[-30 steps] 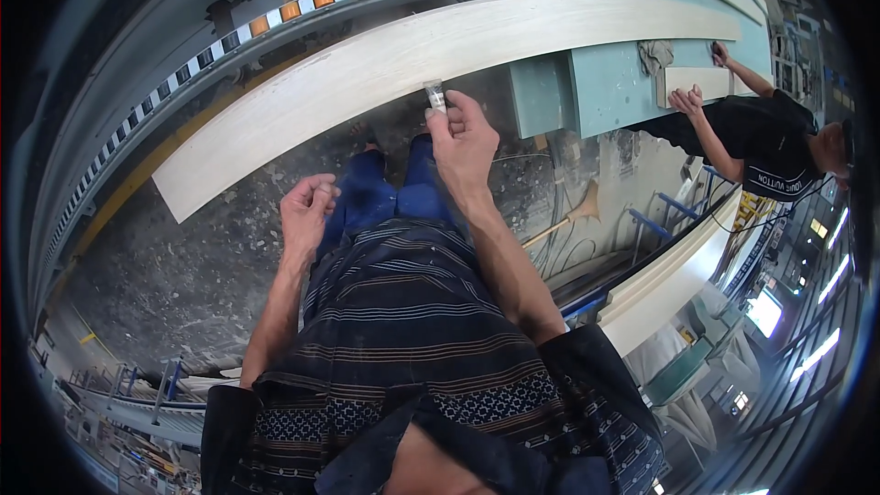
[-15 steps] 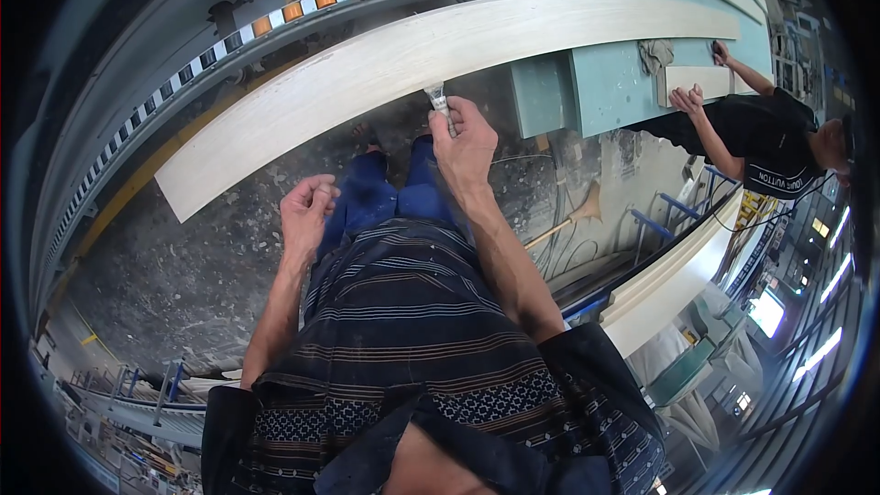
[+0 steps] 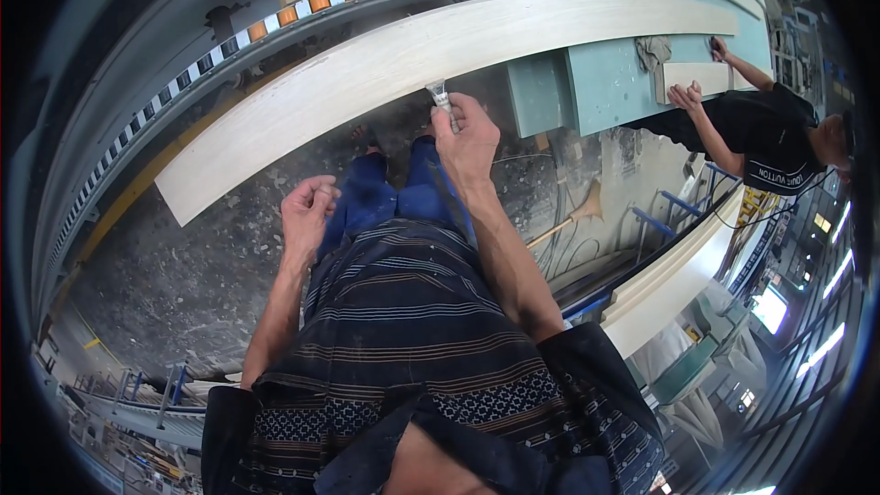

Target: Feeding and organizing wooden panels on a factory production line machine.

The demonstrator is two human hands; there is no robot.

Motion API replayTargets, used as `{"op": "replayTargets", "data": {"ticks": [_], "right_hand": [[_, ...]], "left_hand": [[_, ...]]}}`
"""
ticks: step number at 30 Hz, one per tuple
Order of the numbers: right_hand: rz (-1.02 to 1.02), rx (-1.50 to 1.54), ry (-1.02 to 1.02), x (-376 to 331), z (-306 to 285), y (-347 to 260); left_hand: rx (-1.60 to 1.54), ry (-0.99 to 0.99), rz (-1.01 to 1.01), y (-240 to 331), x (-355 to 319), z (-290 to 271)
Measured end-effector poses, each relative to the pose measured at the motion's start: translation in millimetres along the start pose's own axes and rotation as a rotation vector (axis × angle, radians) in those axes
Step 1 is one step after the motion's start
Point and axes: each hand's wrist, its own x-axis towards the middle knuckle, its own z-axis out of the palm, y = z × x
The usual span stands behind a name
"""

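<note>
1. Head view: right hand (image 3: 469,142) is closed around a small metal scraper (image 3: 440,96), blade tip touching the near edge of the pale board (image 3: 385,60).
2. Left hand (image 3: 307,211) is loosely curled, empty, hanging apart near the thigh.
3. Best done with the blade flat to the edge, using short strokes.
4. Scraper points away from the body; board's long axis runs left-right, tilted up rightward.
5. A co-worker (image 3: 779,142) stands at the green desk (image 3: 596,82).

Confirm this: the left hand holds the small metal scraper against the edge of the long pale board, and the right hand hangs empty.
Not quite: the hands are swapped. In the head view the right hand holds the small metal scraper against the edge of the long pale board, and the left hand hangs empty, loosely curled above the floor.
</note>
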Motion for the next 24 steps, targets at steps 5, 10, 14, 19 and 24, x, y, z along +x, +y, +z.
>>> {"op": "replayTargets", "data": {"ticks": [5, 10, 14, 19, 24], "right_hand": [[-0.020, 0.023, 0.023, 0, -4, 2], [0.010, -0.008, 0.007, 0, -5, -1], [-0.001, 0.064, 0.005, -2, -1, 0], [-0.007, -0.040, -0.026, -2, -4, 1], [-0.036, 0.037, -0.004, -1, 0, 5]], "left_hand": [[0.010, -0.002, 0.006, 2, 0, 0], [0.005, -0.005, 0.002, 2, -1, 2], [0.014, -0.003, 0.020, 4, 0, 2], [0.018, -0.005, 0.010, 4, -1, 2], [0.027, -0.013, 0.027, 2, 1, 2]]}}
